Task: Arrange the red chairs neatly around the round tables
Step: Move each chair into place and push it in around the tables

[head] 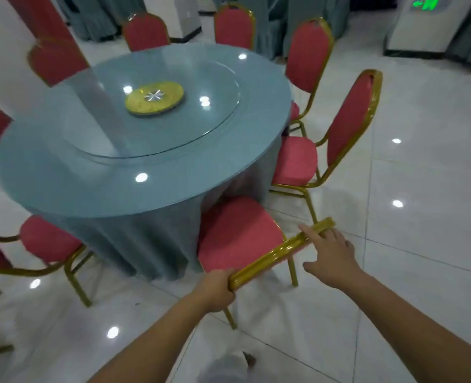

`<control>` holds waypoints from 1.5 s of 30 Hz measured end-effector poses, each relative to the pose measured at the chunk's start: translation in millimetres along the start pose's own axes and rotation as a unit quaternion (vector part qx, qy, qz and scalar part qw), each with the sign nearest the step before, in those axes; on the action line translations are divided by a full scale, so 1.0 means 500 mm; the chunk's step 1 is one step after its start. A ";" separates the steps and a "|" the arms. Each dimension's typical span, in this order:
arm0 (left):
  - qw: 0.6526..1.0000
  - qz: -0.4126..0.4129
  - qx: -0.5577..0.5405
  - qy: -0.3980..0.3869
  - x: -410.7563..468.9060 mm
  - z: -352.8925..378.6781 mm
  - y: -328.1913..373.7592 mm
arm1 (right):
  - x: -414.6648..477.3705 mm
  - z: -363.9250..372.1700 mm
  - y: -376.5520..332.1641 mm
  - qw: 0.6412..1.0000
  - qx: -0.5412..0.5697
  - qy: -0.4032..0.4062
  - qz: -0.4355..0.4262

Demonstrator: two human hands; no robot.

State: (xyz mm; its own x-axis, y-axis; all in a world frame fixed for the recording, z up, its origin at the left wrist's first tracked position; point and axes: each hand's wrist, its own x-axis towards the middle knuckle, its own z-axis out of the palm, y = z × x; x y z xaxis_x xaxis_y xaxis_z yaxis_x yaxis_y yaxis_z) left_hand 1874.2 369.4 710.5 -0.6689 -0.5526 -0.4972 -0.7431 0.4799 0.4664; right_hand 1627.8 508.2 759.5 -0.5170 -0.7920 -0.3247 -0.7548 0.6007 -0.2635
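Red chair (237, 233) at round table (63, 175): my L hand (217, 290) grips its top rail, R hand (329, 258) rests slack-fingered on it. Green arrow sign (426, 3) behind.

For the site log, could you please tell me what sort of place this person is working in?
Most likely a banquet hall or restaurant dining room: a cloth-draped round table with a glass turntable, red chairs with gold frames ringed around it, and seemingly more draped tables behind.
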 end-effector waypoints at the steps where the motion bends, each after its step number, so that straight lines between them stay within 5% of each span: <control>1: 1.000 -0.025 -0.005 0.012 -0.035 0.003 -0.020 | -0.003 0.008 0.009 0.999 -0.049 0.008 -0.007; 4: 0.994 -0.091 0.003 0.064 -0.135 0.022 -0.058 | -0.007 0.046 0.027 0.980 -0.169 0.037 -0.093; 6: 0.989 -0.127 0.008 0.078 -0.208 0.053 -0.069 | -0.021 0.064 0.028 0.974 -0.135 -0.073 -0.165; 9: 0.984 -0.161 -0.006 0.074 -0.329 0.128 -0.082 | -0.079 0.085 0.018 0.912 -0.056 -0.313 -0.258; 12: 0.979 -0.192 -0.021 0.067 -0.431 0.189 -0.093 | -0.141 0.101 0.003 0.852 -0.031 -0.394 -0.344; 17: 0.962 -0.252 -0.031 0.103 -0.509 0.217 -0.114 | -0.193 0.134 -0.046 0.825 0.006 -0.406 -0.392; 39: 0.886 -0.373 -0.037 0.274 -0.391 -0.075 -0.431 | -0.021 0.206 -0.442 0.858 0.069 -0.347 -0.372; 45: 0.907 -0.330 -0.007 0.263 -0.334 -0.144 -0.495 | 0.043 0.219 -0.543 0.873 0.043 -0.330 -0.357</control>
State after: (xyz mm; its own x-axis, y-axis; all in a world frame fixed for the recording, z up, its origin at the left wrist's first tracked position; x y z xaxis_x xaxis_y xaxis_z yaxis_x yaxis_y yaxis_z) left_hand 2171.1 293.9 730.7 0.0260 -0.9665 -0.2553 -0.9754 -0.0804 0.2053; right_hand 1865.8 339.7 724.6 0.4396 -0.7494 -0.4952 -0.7413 0.0087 -0.6711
